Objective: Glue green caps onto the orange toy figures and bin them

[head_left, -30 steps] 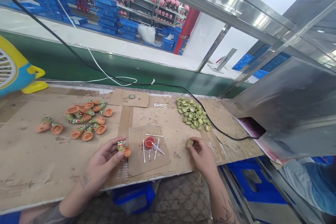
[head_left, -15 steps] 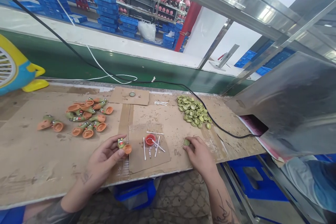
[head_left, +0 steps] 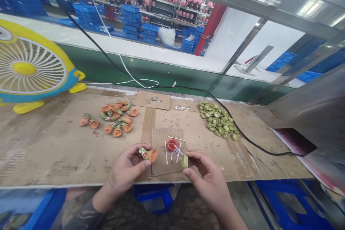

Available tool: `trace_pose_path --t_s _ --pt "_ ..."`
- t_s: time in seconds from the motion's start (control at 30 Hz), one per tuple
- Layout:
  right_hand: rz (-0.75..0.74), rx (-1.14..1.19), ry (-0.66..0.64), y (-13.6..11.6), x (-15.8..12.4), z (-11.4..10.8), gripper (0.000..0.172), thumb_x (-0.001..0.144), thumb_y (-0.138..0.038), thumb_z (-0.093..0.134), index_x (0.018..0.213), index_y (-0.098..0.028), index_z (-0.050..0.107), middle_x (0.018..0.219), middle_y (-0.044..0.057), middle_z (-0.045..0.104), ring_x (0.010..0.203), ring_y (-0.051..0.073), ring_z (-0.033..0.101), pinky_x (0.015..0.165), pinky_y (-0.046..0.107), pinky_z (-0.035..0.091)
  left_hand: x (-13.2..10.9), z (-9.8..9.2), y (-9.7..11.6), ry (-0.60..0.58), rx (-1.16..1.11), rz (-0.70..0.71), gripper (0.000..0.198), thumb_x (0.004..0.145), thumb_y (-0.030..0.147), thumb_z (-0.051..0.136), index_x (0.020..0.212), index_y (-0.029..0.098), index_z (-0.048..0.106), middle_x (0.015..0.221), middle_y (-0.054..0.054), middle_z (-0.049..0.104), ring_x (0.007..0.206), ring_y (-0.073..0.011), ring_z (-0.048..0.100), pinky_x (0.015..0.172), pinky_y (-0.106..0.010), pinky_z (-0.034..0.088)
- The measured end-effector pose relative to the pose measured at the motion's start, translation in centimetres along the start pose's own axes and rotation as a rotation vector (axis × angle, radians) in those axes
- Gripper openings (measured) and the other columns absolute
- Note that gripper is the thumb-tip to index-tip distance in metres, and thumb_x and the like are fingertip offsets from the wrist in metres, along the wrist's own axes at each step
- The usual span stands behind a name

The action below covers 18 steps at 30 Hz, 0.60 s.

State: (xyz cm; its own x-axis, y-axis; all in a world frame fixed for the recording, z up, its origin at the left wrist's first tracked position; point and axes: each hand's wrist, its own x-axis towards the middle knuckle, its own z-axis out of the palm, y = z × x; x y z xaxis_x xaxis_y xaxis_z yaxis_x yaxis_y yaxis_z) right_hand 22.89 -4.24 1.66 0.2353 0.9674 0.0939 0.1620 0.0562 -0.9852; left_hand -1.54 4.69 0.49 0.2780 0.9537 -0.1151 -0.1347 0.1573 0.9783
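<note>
My left hand (head_left: 132, 165) pinches a small green figurine (head_left: 145, 153) with an orange, cup-shaped end that faces right. Between the thumb and fingers of my right hand (head_left: 203, 172) is a green oval piece (head_left: 184, 161), held on edge above the cardboard and apart from the figurine. A small red pot (head_left: 172, 145) with a cotton swab (head_left: 178, 148) leaning in it stands between my hands, and several more swabs lie around it on a cardboard sheet (head_left: 161, 167). Similar green-and-orange figurines (head_left: 117, 118) lie in a group on the left.
A heap of green oval pieces (head_left: 217, 119) lies at the right beside a black cable (head_left: 242, 136). Spare swabs (head_left: 182, 108) and a small cardboard piece with a round disc (head_left: 154, 98) lie at the back. A yellow fan (head_left: 32, 66) stands left; a metal panel (head_left: 318, 115) rises right.
My right hand has come nearer the figurine, and the green oval piece is now turned on edge. The view has swung left, showing more of the fan. My left hand keeps its hold.
</note>
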Motion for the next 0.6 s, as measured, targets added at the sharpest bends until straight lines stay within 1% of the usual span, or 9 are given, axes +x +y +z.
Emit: trace_pose_path --t_s 0.07,0.13,0.2,0.27,0.47,0.6 --pt "-0.110 -0.057 -0.067 -1.8 -0.1 1.4 0.028 0.086 -0.027 0.079 0.113 -0.026 0.074 0.103 0.005 0.071 0.087 0.018 0.069 0.081 0.030 0.059 -0.6 0.6 0.2 -0.067 -0.013 0.054 0.032 0.072 0.027 0.091 0.099 0.020 0.077 0.105 -0.009 0.074 0.095 -0.0208 0.070 0.080 -0.027 0.059" --pt "-0.206 -0.104 -0.108 -3.1 0.1 2.6 0.028 0.086 -0.022 0.078 0.113 -0.025 0.073 0.102 0.004 0.071 0.086 0.017 0.068 0.079 0.028 0.058 -1.0 1.1 0.4 -0.110 -0.017 0.131 0.027 0.073 0.022 0.090 0.098 0.022 0.078 0.103 -0.008 0.075 0.098 -0.0201 0.070 0.084 -0.026 0.058" --pt "-0.265 -0.135 -0.127 -3.8 0.4 3.6 0.028 0.086 -0.018 0.076 0.112 -0.024 0.071 0.102 0.004 0.071 0.085 0.016 0.067 0.078 0.026 0.057 -1.3 1.4 0.4 -0.123 -0.028 0.200 0.026 0.073 0.018 0.089 0.097 0.023 0.079 0.103 -0.007 0.077 0.103 -0.0198 0.070 0.090 -0.025 0.057" --pt "-0.292 -0.151 -0.149 -4.1 0.7 4.1 0.028 0.087 -0.016 0.075 0.113 -0.024 0.070 0.102 0.003 0.070 0.087 0.015 0.067 0.079 0.024 0.056 -1.5 1.6 0.4 -0.131 -0.047 0.222 0.027 0.073 0.015 0.089 0.097 0.024 0.079 0.104 -0.006 0.077 0.103 -0.0191 0.071 0.091 -0.025 0.057" --pt "-0.331 -0.176 -0.203 -4.0 0.9 4.3 0.026 0.088 -0.013 0.073 0.113 -0.023 0.069 0.101 0.002 0.070 0.090 0.013 0.066 0.081 0.022 0.054 -2.2 1.6 0.7 -0.138 -0.062 0.229 0.031 0.072 0.011 0.090 0.098 0.027 0.081 0.106 -0.006 0.077 0.104 -0.0189 0.073 0.088 -0.024 0.059" --pt "-0.344 -0.191 -0.222 -4.1 0.8 4.1 0.028 0.087 -0.011 0.074 0.112 -0.021 0.069 0.101 0.002 0.070 0.092 0.013 0.066 0.083 0.023 0.053 -2.2 1.6 1.0 -0.146 0.018 0.303 0.035 0.067 0.011 0.093 0.095 0.028 0.082 0.100 -0.004 0.078 0.097 -0.0167 0.074 0.085 -0.021 0.060"
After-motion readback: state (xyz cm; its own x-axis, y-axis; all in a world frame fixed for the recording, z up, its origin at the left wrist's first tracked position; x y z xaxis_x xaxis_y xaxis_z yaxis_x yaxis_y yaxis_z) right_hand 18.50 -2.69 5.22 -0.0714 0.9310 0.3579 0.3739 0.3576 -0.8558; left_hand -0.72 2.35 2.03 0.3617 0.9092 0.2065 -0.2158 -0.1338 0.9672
